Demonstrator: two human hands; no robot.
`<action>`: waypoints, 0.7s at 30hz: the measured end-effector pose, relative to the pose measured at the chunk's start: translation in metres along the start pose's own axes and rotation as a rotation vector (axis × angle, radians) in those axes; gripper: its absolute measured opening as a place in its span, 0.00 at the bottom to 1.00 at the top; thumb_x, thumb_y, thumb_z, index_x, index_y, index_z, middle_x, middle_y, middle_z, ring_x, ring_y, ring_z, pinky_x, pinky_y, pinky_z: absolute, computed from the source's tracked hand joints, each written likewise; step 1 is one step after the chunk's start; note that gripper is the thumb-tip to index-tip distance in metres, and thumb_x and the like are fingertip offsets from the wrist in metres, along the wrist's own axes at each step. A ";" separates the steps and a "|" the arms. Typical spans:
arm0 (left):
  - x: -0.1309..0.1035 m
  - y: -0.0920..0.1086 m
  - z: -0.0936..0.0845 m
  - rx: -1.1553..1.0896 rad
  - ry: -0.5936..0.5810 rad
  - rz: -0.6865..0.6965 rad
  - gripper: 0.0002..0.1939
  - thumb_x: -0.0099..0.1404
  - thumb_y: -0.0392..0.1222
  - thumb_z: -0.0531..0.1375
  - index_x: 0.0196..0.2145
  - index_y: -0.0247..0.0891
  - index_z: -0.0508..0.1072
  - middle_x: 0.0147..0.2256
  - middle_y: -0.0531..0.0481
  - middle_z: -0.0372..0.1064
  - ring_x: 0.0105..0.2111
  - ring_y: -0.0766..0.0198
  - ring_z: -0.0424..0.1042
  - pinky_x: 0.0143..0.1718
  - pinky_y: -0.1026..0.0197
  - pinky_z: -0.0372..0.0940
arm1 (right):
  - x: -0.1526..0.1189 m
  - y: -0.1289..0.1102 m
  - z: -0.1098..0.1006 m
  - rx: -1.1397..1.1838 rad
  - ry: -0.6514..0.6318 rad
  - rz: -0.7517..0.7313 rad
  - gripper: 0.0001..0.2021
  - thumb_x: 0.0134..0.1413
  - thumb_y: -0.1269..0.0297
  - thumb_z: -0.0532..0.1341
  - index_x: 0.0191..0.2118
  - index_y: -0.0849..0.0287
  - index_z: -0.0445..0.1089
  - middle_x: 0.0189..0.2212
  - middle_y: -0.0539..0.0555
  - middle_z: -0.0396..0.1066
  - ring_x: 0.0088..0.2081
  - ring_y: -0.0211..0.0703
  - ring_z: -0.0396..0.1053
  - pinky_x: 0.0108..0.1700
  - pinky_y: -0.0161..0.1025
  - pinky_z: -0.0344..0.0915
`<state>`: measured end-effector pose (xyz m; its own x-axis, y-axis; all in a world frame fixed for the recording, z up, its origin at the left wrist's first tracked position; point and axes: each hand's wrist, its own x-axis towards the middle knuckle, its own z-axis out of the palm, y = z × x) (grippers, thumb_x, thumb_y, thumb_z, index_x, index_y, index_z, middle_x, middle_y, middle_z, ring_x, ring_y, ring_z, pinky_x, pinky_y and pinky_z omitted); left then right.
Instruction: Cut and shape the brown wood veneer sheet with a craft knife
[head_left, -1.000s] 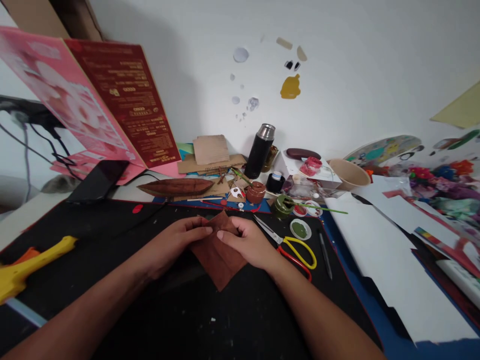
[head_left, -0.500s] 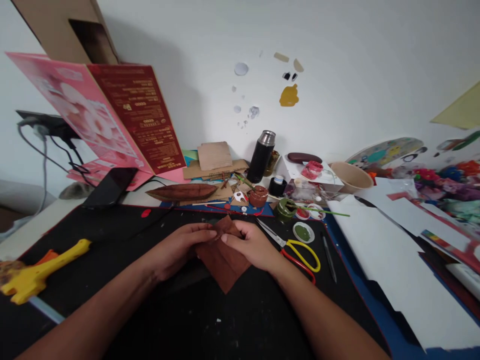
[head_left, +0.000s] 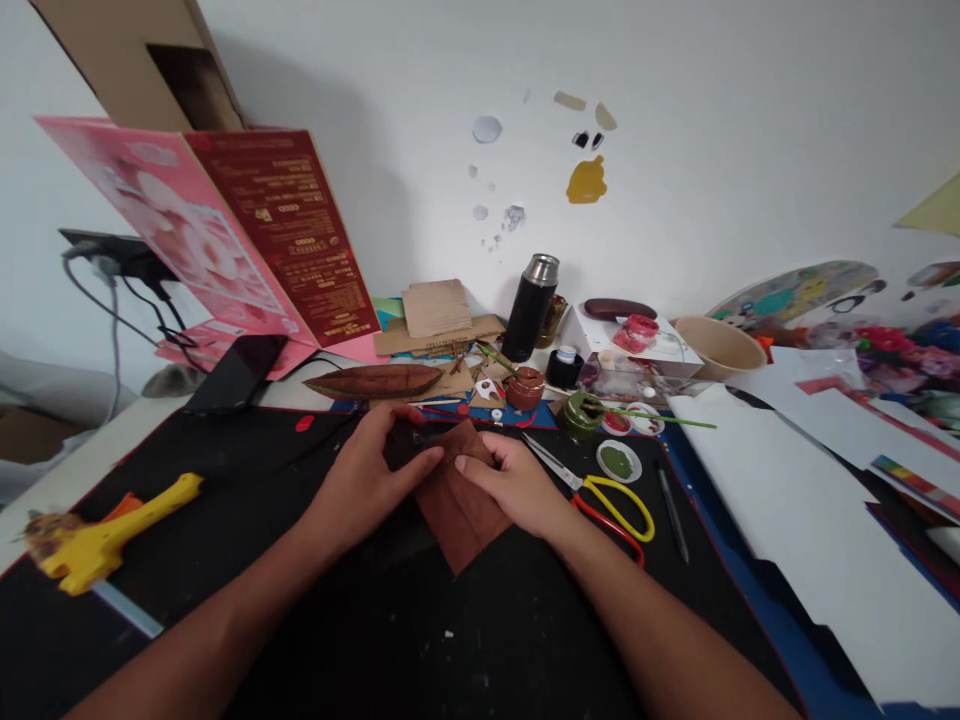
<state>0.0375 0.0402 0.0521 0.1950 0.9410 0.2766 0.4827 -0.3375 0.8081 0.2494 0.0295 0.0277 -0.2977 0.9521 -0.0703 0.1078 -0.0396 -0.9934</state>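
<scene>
A brown sheet with a pointed lower corner (head_left: 461,515) is held above the black mat. My right hand (head_left: 521,487) pinches its upper right part, thumb on top and fingers curled behind. My left hand (head_left: 375,468) is at the sheet's upper left edge, its thumb tip touching or very near the sheet. The left fingers are spread from the thumb in a curve, with a gap between them. Scissors with yellow and red handles (head_left: 616,510) lie just right of my right hand. A long brown leaf-shaped piece (head_left: 375,381) lies behind my left hand.
A yellow glue gun (head_left: 112,535) lies at the left on the black mat (head_left: 360,640). Behind stand a black flask (head_left: 529,315), a brown paint jar (head_left: 525,390) and a green jar (head_left: 580,415). A dish of green paint (head_left: 619,461) and a pen (head_left: 673,512) are at the right.
My left fingers have lifted and opened away from the sheet's upper edge, the thumb staying near it. My right hand still holds the sheet. The whole view has shifted slightly.
</scene>
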 end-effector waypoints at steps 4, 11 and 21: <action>-0.006 0.002 0.006 0.291 0.008 0.281 0.12 0.68 0.47 0.64 0.45 0.42 0.70 0.44 0.47 0.73 0.45 0.53 0.71 0.46 0.52 0.67 | 0.001 0.001 0.001 -0.048 0.019 -0.037 0.13 0.60 0.52 0.65 0.34 0.56 0.71 0.29 0.48 0.68 0.32 0.42 0.63 0.35 0.38 0.60; -0.005 -0.004 0.010 0.421 -0.017 0.383 0.08 0.71 0.42 0.63 0.45 0.39 0.69 0.43 0.46 0.73 0.45 0.52 0.71 0.47 0.51 0.67 | 0.002 0.002 0.000 -0.122 0.012 -0.076 0.12 0.61 0.54 0.62 0.31 0.56 0.67 0.27 0.45 0.60 0.30 0.39 0.57 0.33 0.38 0.55; -0.002 -0.006 0.012 0.476 -0.021 0.429 0.05 0.72 0.40 0.62 0.45 0.39 0.71 0.43 0.46 0.74 0.44 0.53 0.72 0.47 0.50 0.68 | 0.001 0.002 0.002 -0.180 0.026 -0.104 0.11 0.62 0.56 0.61 0.32 0.56 0.66 0.28 0.46 0.61 0.31 0.40 0.57 0.34 0.38 0.56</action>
<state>0.0440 0.0398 0.0400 0.4699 0.7205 0.5099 0.6828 -0.6628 0.3073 0.2477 0.0303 0.0260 -0.2919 0.9558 0.0361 0.2466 0.1117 -0.9627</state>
